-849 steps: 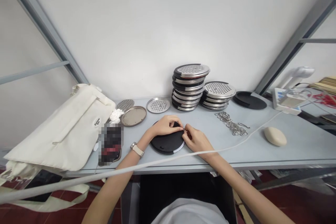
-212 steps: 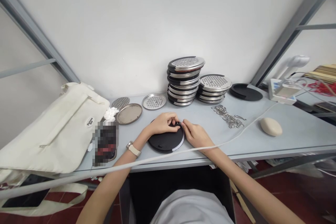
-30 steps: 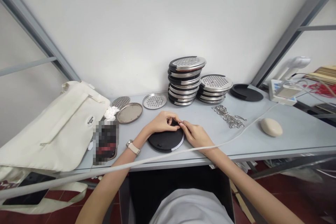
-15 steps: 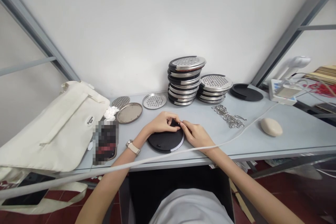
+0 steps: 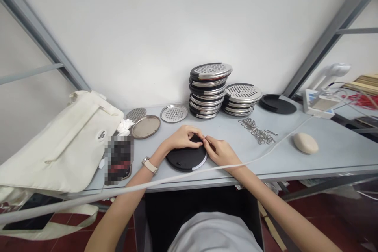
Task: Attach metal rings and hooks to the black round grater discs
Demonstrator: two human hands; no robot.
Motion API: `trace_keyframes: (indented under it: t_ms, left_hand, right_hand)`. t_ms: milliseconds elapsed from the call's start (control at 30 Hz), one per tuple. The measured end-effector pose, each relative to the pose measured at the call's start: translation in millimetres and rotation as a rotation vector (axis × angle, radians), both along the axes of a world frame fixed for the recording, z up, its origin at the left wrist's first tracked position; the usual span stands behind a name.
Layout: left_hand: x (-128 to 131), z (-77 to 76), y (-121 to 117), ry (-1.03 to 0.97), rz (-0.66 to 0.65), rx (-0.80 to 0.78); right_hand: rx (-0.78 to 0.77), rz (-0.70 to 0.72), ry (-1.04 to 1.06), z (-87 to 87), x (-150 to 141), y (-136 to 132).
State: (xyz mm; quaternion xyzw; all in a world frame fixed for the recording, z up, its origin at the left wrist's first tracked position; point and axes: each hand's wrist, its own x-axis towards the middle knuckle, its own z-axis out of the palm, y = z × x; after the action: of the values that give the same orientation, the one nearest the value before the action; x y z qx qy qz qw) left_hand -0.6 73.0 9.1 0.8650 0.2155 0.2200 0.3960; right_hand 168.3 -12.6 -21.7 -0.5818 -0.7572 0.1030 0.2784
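A round black grater holder (image 5: pixel 187 161) lies flat near the table's front edge, with a strip of silvery rim along its right side. My left hand (image 5: pixel 186 138) curves over its far edge, thumb and fingers closed on it. At the far right of the same rim, the fingertips of my right hand (image 5: pixel 217 149) are pinched together, touching my left fingertips; whatever tiny piece they hold is hidden. To the right lies a pile of metal hooks (image 5: pixel 260 132).
Behind stand a tall stack (image 5: pixel 208 94) and a shorter stack (image 5: pixel 240 100) of round graters. Loose grater plates (image 5: pixel 174 114) and a metal ring tray (image 5: pixel 146 126) lie left, near a white bag (image 5: pixel 67 141). A white cable (image 5: pixel 177 180) crosses in front.
My hands stay at the same spot on the black holder. Only a slight shift of the right fingertips shows.
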Motion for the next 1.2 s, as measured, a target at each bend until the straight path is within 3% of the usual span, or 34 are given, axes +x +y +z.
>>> trace_keyframes:
  t_ms: [633,1200]
  left_hand:
    - [0.3,-0.6,0.7,0.006,-0.026,-0.032]
    - [0.6,0.1,-0.6,-0.017,0.015,-0.049]
  right_hand:
    - [-0.033,-0.057,-0.063,2.7,-0.1,-1.4]
    - [-0.022,0.012,-0.04,-0.6,-0.8,0.0]
